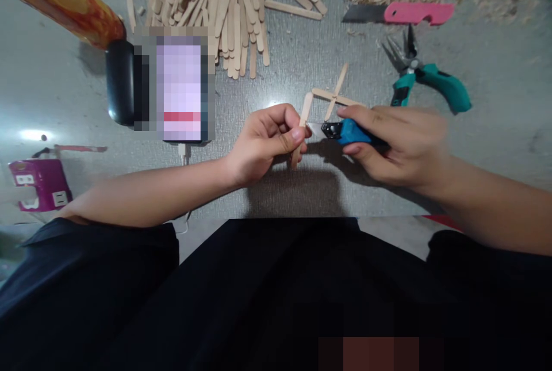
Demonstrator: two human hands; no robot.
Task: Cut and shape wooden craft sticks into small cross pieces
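Pale wooden flat stick point(306, 107), pinched in the left hand point(268, 140), points away from the body; the right hand point(403, 140) grips a blue-and-black knife point(353, 132), blade crosswise at the stick's right edge.

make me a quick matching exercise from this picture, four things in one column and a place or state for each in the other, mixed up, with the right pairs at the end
Things
1. wooden stick
2. knife
3. pliers
4. two other sticks

Places and states
A. teal-handled, lying spread open
B. gripped in the right hand
C. lying crossed on the table
D. pinched in the left hand

Right pairs: 1-D, 2-B, 3-A, 4-C
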